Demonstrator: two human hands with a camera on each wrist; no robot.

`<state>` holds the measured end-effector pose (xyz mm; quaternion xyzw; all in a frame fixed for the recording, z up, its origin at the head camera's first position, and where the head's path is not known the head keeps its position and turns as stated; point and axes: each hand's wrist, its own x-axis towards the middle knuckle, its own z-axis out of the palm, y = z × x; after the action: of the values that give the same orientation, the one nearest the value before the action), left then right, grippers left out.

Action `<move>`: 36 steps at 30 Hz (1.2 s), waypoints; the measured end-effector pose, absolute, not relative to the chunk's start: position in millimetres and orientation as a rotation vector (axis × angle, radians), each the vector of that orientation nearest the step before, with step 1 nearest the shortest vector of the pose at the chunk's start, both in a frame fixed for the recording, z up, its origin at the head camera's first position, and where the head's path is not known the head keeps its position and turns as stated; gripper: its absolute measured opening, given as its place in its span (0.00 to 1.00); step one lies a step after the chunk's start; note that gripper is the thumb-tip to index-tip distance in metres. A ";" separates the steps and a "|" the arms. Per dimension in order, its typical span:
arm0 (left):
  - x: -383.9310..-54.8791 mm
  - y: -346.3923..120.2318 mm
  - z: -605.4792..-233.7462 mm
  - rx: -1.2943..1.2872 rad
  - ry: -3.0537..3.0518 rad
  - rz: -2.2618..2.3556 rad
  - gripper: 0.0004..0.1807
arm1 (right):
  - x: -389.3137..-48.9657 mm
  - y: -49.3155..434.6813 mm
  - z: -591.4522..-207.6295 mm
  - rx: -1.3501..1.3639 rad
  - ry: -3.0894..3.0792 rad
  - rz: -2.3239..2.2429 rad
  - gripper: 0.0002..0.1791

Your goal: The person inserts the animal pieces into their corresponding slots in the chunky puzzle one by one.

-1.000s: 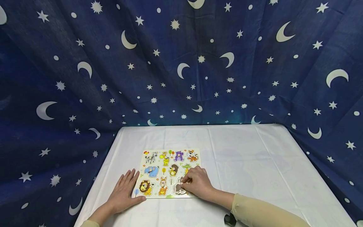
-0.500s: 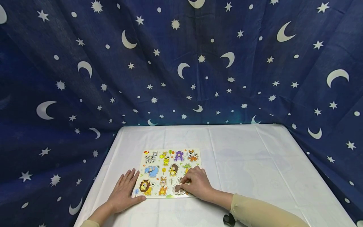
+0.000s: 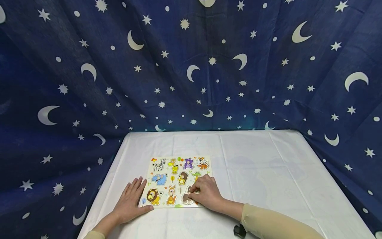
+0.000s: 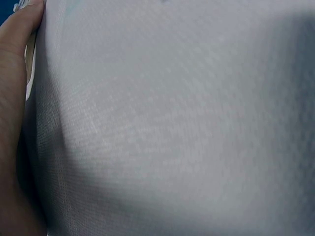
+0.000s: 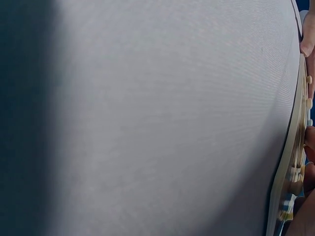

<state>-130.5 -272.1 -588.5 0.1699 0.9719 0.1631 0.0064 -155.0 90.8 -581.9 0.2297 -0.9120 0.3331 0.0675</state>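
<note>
A pale wooden puzzle board [image 3: 179, 200] with animal pieces lies on the white-covered table. My right hand [image 3: 209, 192] pinches a grey-brown animal piece [image 3: 186, 199] at the front row, right of the kangaroo piece [image 3: 171, 196]; its fingers hide part of the piece. The piece overlaps its white-edged slot. My left hand [image 3: 129, 202] lies with fingers extended along the board's left edge, its thumb at the front left corner. In the right wrist view, the right fingers [image 5: 310, 179] show beside the board's edge and its pegs [image 5: 296, 188].
Lion [image 3: 153, 197], elephant [image 3: 159, 179], hedgehog [image 3: 183, 178], zebra [image 3: 159, 165], giraffe [image 3: 173, 166], purple [image 3: 188, 164] and tiger [image 3: 202, 163] pieces sit on the board. A black object [image 3: 239, 230] shows by the right sleeve. A starry blue cloth [image 3: 191, 99] hangs behind the table.
My right hand and the grey-brown piece have shifted slightly left over the slot. The left hand stays in place at the board's edge.
</note>
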 end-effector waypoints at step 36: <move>-130.3 -274.2 -592.7 0.615 3.115 0.520 0.62 | -154.6 88.3 -583.5 0.711 -2.725 1.031 0.07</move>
<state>-130.3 -274.2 -592.7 0.1911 0.9675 0.1614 -0.0380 -154.6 88.3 -583.5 0.2366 -0.9063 0.3430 0.0711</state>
